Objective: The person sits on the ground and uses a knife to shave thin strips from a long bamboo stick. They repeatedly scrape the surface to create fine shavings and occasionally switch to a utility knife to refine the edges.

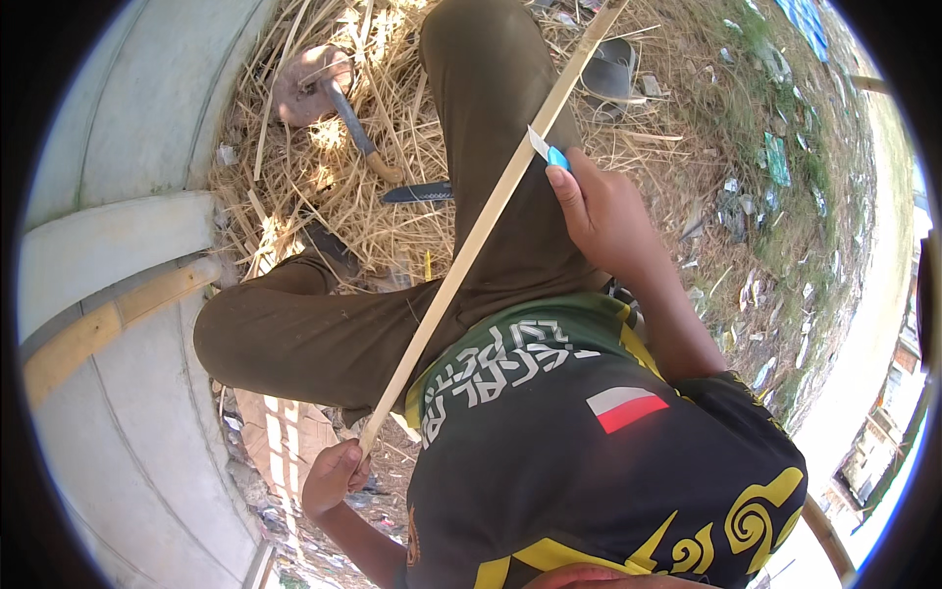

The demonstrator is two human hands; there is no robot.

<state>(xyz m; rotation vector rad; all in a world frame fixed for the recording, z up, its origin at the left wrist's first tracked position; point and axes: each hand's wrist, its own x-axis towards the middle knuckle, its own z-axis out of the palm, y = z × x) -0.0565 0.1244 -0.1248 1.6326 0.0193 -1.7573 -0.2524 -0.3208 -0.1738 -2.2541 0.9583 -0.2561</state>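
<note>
A long, pale strip of bamboo or wood [461,260] slants across my lap, from low on the left up past my right knee. My left hand [334,479] is closed round its lower end. In my right hand [606,211] is a small knife [557,158] with a light blue handle. Its short, pointed blade lies against the strip, over my right thigh; most of the handle is hidden in my fingers. Between the two hands the strip passes over my brown trousers and close by my shirt.
Shavings [412,236] cover the ground. A curved-bladed tool [351,123] with a wooden handle leans on a stone [306,86]; a dark blade [417,192] lies nearby. A grey sandal [610,71] is beyond my right knee. Pale wall panels [118,118] stand at left.
</note>
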